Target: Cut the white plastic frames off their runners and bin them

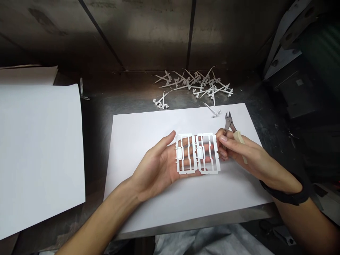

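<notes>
A white plastic piece made of two joined lattice frames point(197, 156) lies across the stretched-out fingers of my left hand point(164, 163), palm up and open, its thumb apart. Through the gaps in the frames the fingers show. My right hand point(239, 150) is closed round a pair of side cutters point(231, 124) with cream handles. The cutters' jaws point away from me and stand slightly apart. The thumb and fingertips of that hand are at the right edge of the frames; whether they grip it I cannot tell.
Beneath my hands lies a white sheet point(132, 134) on a dark metal bench point(119, 95). Several white plastic sprue offcuts point(199, 83) are heaped behind it, and one sprue point(215, 112) sits at its far edge. A stack of white sheets point(39, 148) stands at left.
</notes>
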A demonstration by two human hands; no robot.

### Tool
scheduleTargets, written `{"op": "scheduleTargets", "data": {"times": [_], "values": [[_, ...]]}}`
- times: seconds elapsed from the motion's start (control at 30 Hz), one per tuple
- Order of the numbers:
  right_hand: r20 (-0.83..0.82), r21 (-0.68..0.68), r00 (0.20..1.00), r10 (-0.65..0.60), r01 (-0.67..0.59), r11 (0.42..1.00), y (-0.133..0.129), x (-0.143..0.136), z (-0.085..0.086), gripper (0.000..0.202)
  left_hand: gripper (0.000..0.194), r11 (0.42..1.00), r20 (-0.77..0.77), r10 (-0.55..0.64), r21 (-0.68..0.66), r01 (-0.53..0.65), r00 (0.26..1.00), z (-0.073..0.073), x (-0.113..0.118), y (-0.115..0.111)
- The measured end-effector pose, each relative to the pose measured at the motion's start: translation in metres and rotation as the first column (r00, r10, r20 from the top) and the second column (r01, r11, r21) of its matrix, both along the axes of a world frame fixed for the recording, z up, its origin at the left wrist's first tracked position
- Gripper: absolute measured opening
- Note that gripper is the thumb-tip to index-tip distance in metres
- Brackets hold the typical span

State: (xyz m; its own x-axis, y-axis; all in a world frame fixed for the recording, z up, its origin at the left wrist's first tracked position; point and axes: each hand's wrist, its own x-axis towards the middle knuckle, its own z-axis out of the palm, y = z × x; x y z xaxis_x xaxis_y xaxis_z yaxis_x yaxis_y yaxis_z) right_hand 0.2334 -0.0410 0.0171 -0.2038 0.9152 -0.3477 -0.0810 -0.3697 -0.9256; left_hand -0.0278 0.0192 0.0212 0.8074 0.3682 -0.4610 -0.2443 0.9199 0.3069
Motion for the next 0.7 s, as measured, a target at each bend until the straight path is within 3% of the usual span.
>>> {"op": "scheduleTargets", "data": {"times": [0.43,0.7], "values": [[0.015,-0.037,1.000,0.007,-0.006,0.999,-0.0003,-0.0011,0.0031,0.035,0.066,0.999,-0.006,0.031,-0.007,-0.031,0.999,0.0008,-0.0001,0.0022],[-0.011,-0.071,0.999,-0.040,0.039,0.997,-0.0011,-0.0038,0.0047,0.024,0.066,0.999,-0.068,0.053,0.007,-0.052,0.996,0.0039,0.0010,0.0029]]}}
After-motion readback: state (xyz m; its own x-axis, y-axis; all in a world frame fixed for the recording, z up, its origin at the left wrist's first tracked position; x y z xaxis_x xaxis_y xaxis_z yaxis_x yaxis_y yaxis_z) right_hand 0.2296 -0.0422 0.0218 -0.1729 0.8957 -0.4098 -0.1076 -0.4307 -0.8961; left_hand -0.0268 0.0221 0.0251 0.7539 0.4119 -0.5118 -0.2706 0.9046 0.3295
